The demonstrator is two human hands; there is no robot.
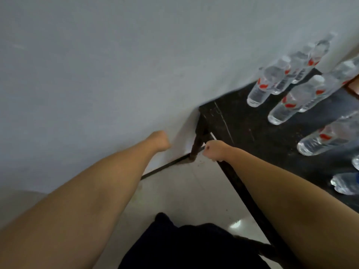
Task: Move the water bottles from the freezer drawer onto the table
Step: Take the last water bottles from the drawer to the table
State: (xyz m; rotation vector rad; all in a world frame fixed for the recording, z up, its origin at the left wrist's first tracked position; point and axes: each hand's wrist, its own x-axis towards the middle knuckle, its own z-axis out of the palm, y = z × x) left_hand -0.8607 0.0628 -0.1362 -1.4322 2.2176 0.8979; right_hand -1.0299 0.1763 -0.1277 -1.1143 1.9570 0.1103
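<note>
1. The water bottles, clear with red labels, stand grouped on the dark counter at the right, well apart from both hands; several more show along the right edge.
2. The right hand is curled into a loose fist at the counter's near corner, holding nothing.
3. The left hand is curled too, empty, near the pale wall.
4. Below lie a light floor and dark clothing.
</note>
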